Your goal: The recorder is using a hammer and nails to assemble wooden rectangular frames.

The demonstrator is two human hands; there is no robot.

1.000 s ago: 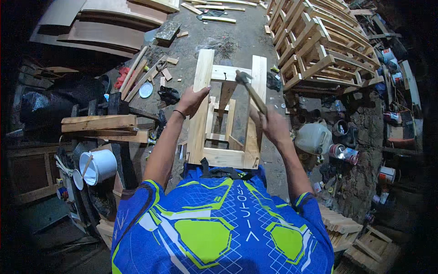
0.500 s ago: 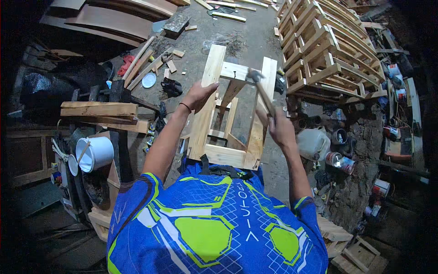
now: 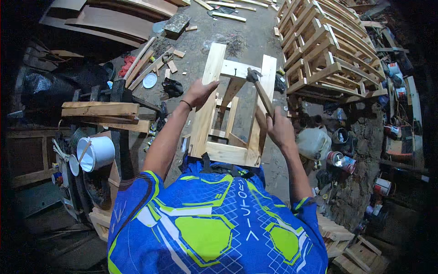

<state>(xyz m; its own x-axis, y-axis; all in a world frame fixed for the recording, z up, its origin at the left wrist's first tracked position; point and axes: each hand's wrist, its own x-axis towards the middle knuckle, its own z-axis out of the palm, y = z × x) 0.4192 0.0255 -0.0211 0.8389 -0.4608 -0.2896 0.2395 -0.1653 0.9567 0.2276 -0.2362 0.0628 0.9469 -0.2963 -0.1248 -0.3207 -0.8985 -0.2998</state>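
Observation:
A pale wooden stool-like frame (image 3: 211, 68) stands in front of me, made of two long side boards joined by crosspieces. In its far crosspiece (image 3: 246, 69) a dark nail (image 3: 235, 72) sticks up. My left hand (image 3: 199, 93) is closed round the left side board, thumb lying on top. A hammer (image 3: 263, 95) with a wooden handle is gripped in my right hand (image 3: 280, 128), beside the right board. The hammer's head hangs over the crosspiece's right part, to the right of the nail; whether it touches the wood I cannot tell.
Stacked wooden frames (image 3: 315, 50) rise at the far right. A cloudy plastic jug (image 3: 314, 143) and several cans stand to the right. On the left are a white bucket (image 3: 101, 153) and a rack holding planks (image 3: 99, 108). Wood offcuts (image 3: 172, 66) litter the floor ahead.
The hammer's head has shifted slightly left and is less blurred. The wooden frame has moved a little away from me. Both hands keep their holds.

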